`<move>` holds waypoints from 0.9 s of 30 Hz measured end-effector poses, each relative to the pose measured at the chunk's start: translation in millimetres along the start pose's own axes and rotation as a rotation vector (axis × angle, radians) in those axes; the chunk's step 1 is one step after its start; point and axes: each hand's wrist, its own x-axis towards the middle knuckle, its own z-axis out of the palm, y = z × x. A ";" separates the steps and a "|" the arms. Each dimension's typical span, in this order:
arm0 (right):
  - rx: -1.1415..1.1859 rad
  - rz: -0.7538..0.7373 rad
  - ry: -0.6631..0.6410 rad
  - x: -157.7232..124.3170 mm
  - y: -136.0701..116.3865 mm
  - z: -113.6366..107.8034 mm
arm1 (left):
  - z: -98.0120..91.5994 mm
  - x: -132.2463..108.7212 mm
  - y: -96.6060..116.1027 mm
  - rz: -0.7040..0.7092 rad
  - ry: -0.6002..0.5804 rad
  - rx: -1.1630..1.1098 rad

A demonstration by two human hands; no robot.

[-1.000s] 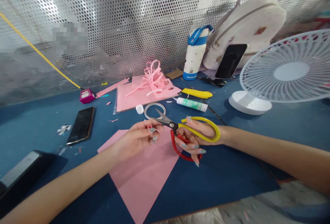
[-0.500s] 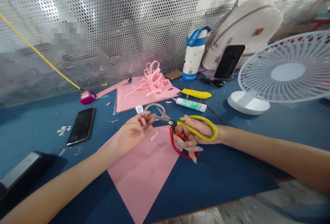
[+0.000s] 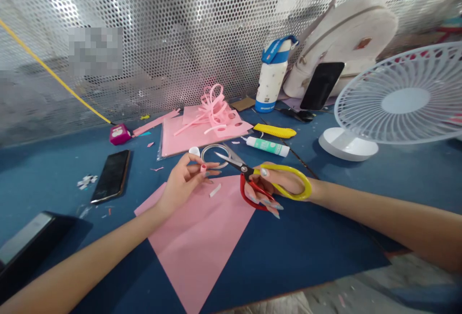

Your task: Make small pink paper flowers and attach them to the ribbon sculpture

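Observation:
My right hand (image 3: 269, 189) grips a pair of scissors (image 3: 265, 180) with one yellow and one red handle, the blades slightly apart and pointing left. Just left of the blade tips, my left hand (image 3: 184, 181) pinches a small pink piece (image 3: 202, 168) between thumb and fingers. Both hands hover over a large pink paper sheet (image 3: 197, 237) lying on the blue table. A small pale offcut (image 3: 215, 190) rests on that sheet between the hands.
Behind the hands lie a clear tape ring (image 3: 213, 152), a white cap (image 3: 194, 150), a glue tube (image 3: 267, 146), a yellow cutter (image 3: 275, 131) and pink sheets with curled strips (image 3: 212, 111). A black phone (image 3: 111, 175) lies left. A white fan (image 3: 400, 102), a bottle (image 3: 273, 77) and a bag (image 3: 346, 34) stand right.
The scissors closed on the pink piece and opened again; a small offcut fell onto the pink sheet. My left hand lifted slightly, still pinching the piece.

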 end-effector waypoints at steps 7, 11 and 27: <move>0.001 0.015 0.012 -0.1 3.0 2.4 | -6.5 1.8 -3.8 0.222 0.072 0.141; 0.031 0.036 0.038 -0.2 4.4 2.3 | -7.7 3.8 -3.2 0.045 0.076 -0.077; -0.085 0.136 -0.008 -4.8 0.0 1.0 | -8.7 6.5 6.2 -0.189 -0.118 -0.549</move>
